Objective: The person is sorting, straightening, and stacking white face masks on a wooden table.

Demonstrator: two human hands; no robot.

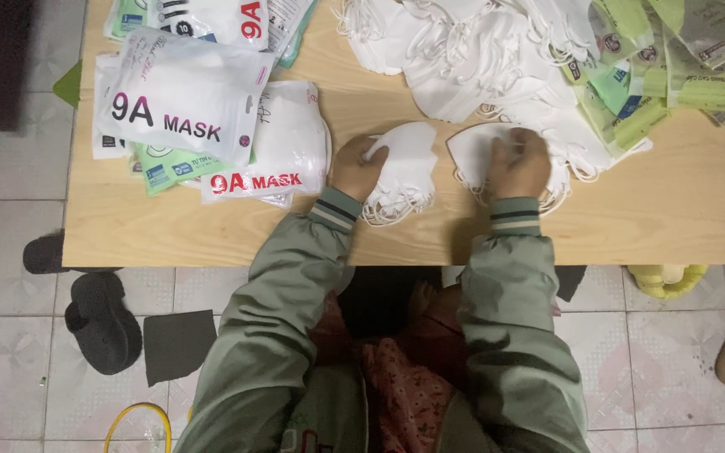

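Masks lie in two small white stacks at the table's near middle, one under each hand. At nine o'clock from them, the sealed mask packets (pixel 182 101) overlap in a loose heap, running off the top edge of the view and reaching close to the table's (pixel 673 210) left edge. The left hand (pixel 356 168) is curled on the left mask stack (pixel 404 172), fingers and thumb pinching its top mask at the left corner; ear loops spill toward the near edge. A bare strip of wood separates it from the right mask stack (pixel 470 155), where the right hand (pixel 518 164) lies knuckles up, fingers bent onto the top mask; whether it pinches cannot be told. At twelve to two o'clock, the loose mask pile (pixel 480 50) and green wrappers (pixel 673 67) are cut off by the frame. Open wood remains at four o'clock, along the near right edge. Both sleeves (pixel 513 335) hide the table's near middle edge.
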